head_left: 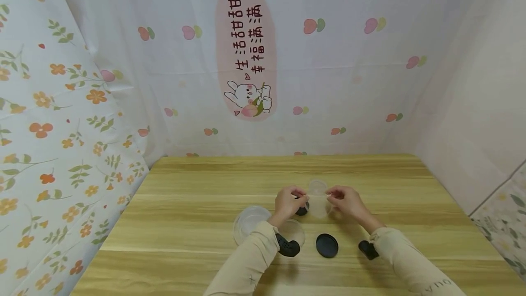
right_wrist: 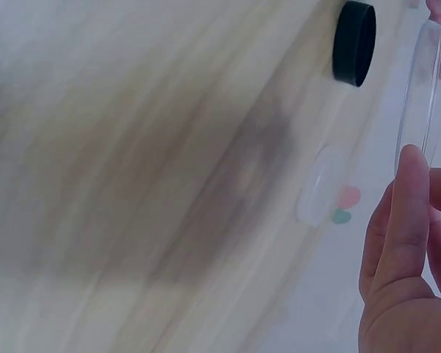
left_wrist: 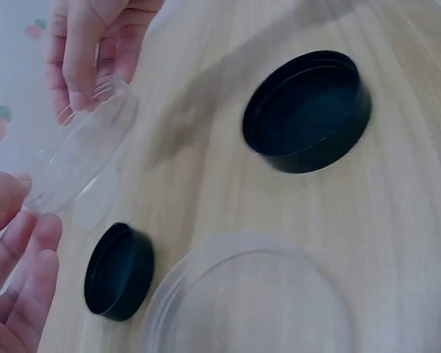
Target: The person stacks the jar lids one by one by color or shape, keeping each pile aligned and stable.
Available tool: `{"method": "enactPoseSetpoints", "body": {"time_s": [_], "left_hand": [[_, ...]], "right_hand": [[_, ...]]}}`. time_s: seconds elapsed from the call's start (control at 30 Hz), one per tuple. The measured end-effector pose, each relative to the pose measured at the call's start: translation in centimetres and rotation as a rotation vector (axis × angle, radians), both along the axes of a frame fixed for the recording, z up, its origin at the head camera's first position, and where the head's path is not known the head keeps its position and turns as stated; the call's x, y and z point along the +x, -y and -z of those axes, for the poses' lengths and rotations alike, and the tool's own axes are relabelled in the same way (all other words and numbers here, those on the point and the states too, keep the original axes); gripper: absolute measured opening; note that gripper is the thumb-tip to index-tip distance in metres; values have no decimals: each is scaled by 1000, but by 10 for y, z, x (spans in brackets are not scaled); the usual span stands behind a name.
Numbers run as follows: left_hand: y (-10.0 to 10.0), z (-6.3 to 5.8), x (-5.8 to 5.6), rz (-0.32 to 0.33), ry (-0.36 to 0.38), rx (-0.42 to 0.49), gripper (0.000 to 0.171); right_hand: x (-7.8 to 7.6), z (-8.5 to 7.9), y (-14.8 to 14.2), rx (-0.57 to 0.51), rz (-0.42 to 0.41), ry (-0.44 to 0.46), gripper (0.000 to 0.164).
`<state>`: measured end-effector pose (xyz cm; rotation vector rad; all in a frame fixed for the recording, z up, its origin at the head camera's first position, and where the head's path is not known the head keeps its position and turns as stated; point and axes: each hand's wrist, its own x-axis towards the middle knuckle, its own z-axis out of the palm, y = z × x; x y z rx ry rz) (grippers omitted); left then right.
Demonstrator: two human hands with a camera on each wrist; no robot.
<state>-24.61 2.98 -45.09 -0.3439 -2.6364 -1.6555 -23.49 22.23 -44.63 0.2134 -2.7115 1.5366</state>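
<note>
A clear, round, shallow plastic piece (head_left: 318, 207), like a lid or dish, is held up on edge above the table between both hands. My left hand (head_left: 287, 203) pinches its left rim between thumb and fingers, as the left wrist view also shows. On the opposite rim, the right hand (head_left: 346, 203) grips with thumb and fingertips. A small black lid (left_wrist: 119, 272) lies hollow side up near the left hand. Between the forearms sits a larger black lid (head_left: 327, 245), also hollow side up.
Behind the hands lies a small clear round piece (head_left: 318, 186). Clear round plastic pieces (head_left: 251, 220) lie overlapping left of the left forearm, and another clear disc (head_left: 297, 226) is partly hidden under it. A patterned curtain (head_left: 181, 104) hangs behind the wooden table (head_left: 185, 223).
</note>
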Motion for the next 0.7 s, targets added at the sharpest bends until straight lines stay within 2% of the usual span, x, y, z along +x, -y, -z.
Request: {"method": "enactPoseSetpoints", "body": {"time_s": [0.2,0.4,0.7], "left_hand": [[13,-5,-4,14,29,0,8],[29,-18,-10,35,104,-32,9],[63,-31,-23,152,168,-39,16]], "right_hand": [[-4,-6,12,-22,-29,-3,18],[-8,-12,28,-52,-58,-7,15],[-14,-19,54,-90,-102,31,11]]}}
